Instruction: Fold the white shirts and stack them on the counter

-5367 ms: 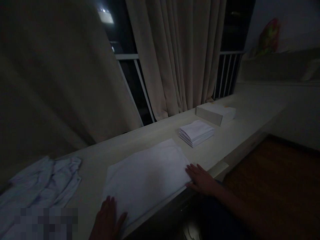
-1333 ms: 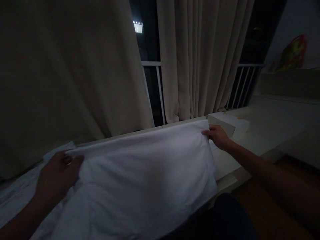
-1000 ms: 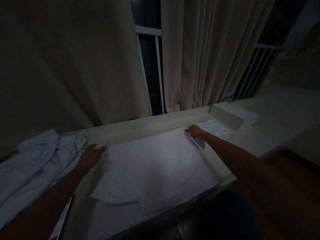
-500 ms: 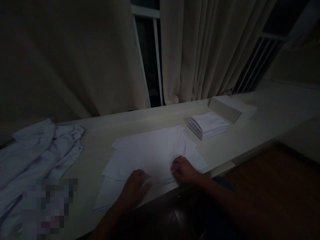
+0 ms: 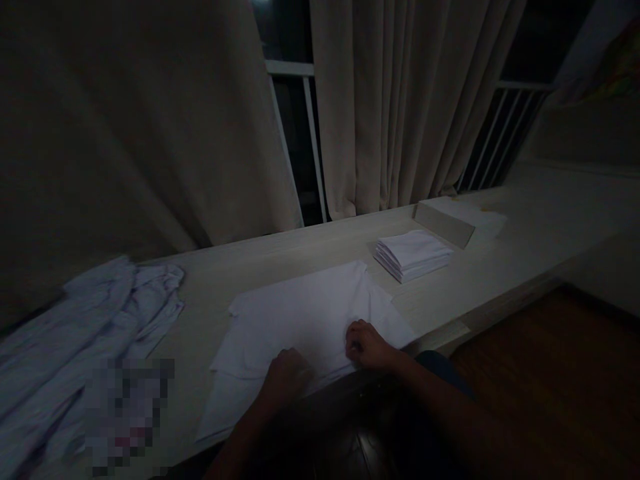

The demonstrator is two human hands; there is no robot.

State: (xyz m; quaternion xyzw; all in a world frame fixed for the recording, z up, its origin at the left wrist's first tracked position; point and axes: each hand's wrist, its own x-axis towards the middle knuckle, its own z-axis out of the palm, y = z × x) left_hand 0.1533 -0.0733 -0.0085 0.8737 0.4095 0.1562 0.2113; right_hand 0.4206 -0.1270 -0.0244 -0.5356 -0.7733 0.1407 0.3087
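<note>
**Both hands pinch the near edge of a half-folded white cloth**

Grip first: the left hand (image 5: 286, 372) and the right hand (image 5: 365, 345) sit close together on the near edge of the flat white fabric cloth (image 5: 305, 320), fingers curled down onto it. Each seems to be pinching the hem, though in this dim light I cannot tell whether the fingers have closed under the fabric or only press on top.

That cloth lies spread on the long pale wooden bench (image 5: 280, 257), its near edge almost at the bench's front lip. A layer already lies doubled over the piece, with a lower flap showing to the left below it, so I judge at least one fold made and more left before it reaches the small size of the finished pieces.

Finished work shows to the right: a neat stack of small folded white cloths (image 5: 413, 253), well apart from the hands, with a low white rectangular box (image 5: 453, 220) just behind it.

Unfolded work waits to the left: a crumpled heap of pale fabric (image 5: 95, 327) on the bench end. By that heap's bulk, a good share looks left to do.

Beige curtains (image 5: 400, 107) hang behind the bench, before a white railing (image 5: 290, 70).
</note>
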